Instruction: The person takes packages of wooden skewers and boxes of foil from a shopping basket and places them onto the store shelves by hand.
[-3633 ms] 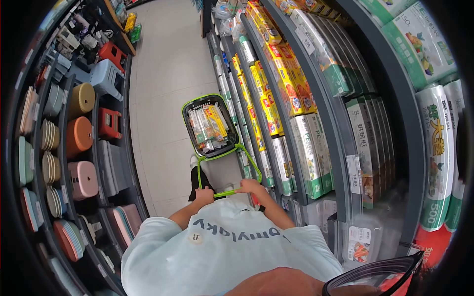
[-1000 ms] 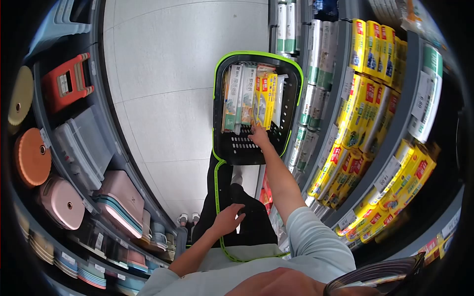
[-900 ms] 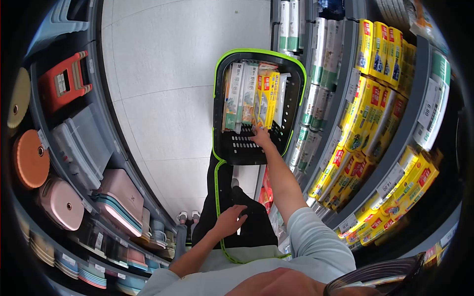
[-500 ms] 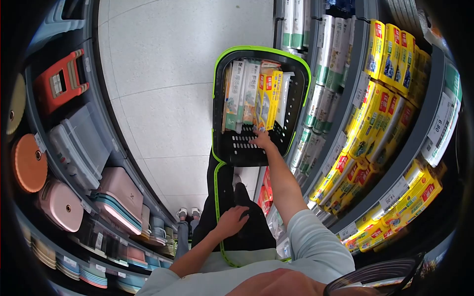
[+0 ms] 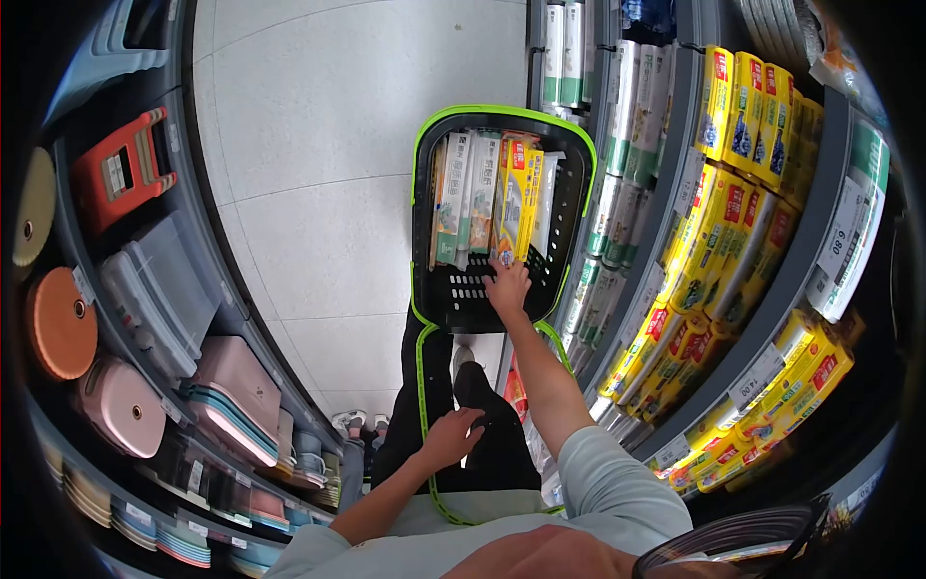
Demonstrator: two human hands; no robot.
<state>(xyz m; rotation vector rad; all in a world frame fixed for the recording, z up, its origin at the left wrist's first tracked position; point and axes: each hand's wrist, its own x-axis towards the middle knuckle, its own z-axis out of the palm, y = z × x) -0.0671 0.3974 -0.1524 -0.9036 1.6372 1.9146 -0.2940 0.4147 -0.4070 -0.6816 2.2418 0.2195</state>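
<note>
A black shopping basket (image 5: 422,289) with a green rim is in front of me. Inside, white-and-green boxed rolls (image 5: 453,198) lie beside a yellow box (image 5: 524,205) and a flat whitish packet (image 5: 549,203). My right hand (image 5: 508,291) reaches into the basket, its fingertips at the near end of the yellow box. Its fingers look stretched, with the thumb apart; any grip on the box does not show. My left hand (image 5: 451,437) hovers over my dark trousers, empty, with fingers apart. A long green handle (image 5: 422,386) runs from the basket toward my body.
Shelving on the right bears white-and-green rolls (image 5: 625,116) and yellow packs (image 5: 719,222). On the left shelf are a red-orange board (image 5: 118,174), clear lidded containers (image 5: 174,289) and pink boards (image 5: 236,381). Another person's shoes (image 5: 349,422) stand on the pale floor (image 5: 299,212).
The basket sits slightly lower and further left in view. The yellow box and its neighbours have shifted a little within it. My right hand stays at the box's near end; my left hand barely moved.
</note>
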